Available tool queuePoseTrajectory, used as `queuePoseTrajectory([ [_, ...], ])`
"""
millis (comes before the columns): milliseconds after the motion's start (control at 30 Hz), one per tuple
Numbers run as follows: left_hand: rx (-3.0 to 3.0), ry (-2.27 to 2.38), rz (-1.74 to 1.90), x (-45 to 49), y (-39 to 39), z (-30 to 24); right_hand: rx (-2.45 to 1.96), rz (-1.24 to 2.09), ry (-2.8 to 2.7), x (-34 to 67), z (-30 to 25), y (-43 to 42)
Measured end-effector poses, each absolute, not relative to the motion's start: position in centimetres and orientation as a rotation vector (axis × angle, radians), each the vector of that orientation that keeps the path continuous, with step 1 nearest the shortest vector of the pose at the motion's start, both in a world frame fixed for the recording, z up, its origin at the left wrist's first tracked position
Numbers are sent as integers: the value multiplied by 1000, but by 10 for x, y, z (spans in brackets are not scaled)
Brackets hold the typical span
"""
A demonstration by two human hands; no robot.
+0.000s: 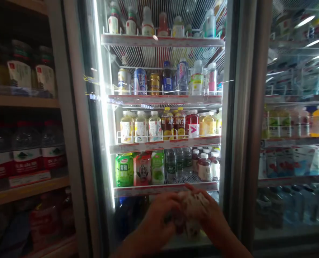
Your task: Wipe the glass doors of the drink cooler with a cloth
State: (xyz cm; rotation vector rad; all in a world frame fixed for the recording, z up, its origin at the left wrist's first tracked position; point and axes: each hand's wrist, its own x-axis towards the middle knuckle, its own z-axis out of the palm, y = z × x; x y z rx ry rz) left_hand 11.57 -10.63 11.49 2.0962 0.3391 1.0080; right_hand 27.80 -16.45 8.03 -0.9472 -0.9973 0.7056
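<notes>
A crumpled whitish cloth with a pale pattern is held at the lower middle, in front of the lit drinks fridge. My right hand is closed around it from the right, its fingers partly hidden by the folds. On the left side of the cloth is my left hand, with bent fingers and the thumb set apart from them. Its fingertips reach the cloth's edge, and a dark gap shows between thumb and fingers. Motion and dim light blur both hands. Part of the cloth hangs below them, over a dark area.
Behind the hands, a shelf edge carries green pouches, a red pouch and bottles. Higher shelves hold cans and bottled drinks. A metal door frame stands on the right, a bright light strip on the left. Wooden shelves with bottles are farther left.
</notes>
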Motion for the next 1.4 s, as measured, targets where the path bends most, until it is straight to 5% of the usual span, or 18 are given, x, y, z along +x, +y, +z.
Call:
queuePoseTrajectory([
  [233,1617,633,674,120,-89,108,-860,893,-1258,291,92,-177],
  [500,1757,671,902,140,-89,125,-900,812,-1099,268,70,-165],
  [600,1928,777,1288,127,-66,140,-1061,337,-912,300,111,-165],
  [667,2128,905,1705,106,-41,150,-1153,-363,-759,337,149,-155],
  [733,2302,1049,2039,86,-15,154,-1172,-579,-765,363,174,-133],
  [867,2550,1293,2137,63,23,144,-1343,-1129,-1390,355,163,-77],
  [1000,2751,1414,2030,60,33,129,-1327,-1315,-1608,351,147,-60],
  [1167,2767,1463,2041,65,32,126,-1355,-1308,-971,401,189,-72],
  [1400,2828,1398,2025,53,34,128,-1332,-1350,-1075,414,238,-74],
])
